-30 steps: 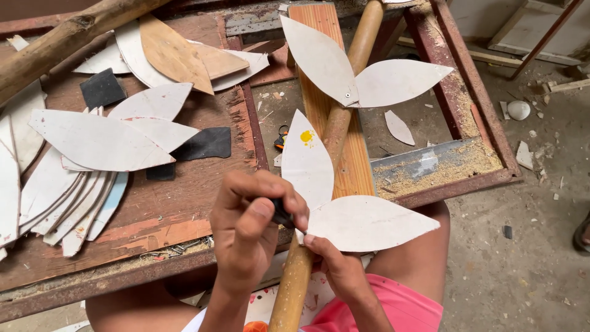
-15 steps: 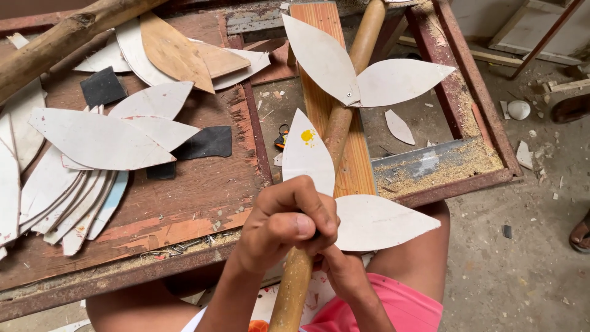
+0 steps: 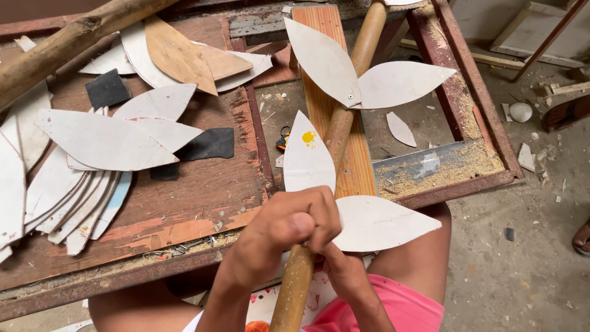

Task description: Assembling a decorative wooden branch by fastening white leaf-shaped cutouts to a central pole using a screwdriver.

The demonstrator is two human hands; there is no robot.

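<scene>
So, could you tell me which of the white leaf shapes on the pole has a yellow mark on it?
The upright leaf just above the left hand, left of the pole; the other three leaves are plain white.

Long wooden pole point(image 3: 344, 117) slanting across the workbench's near edge, two pairs of white leaf-shaped cutouts point(image 3: 378, 222) fixed on it

Worn wooden bench point(image 3: 203, 190) under white leaf cutouts point(image 3: 101, 141)
</scene>
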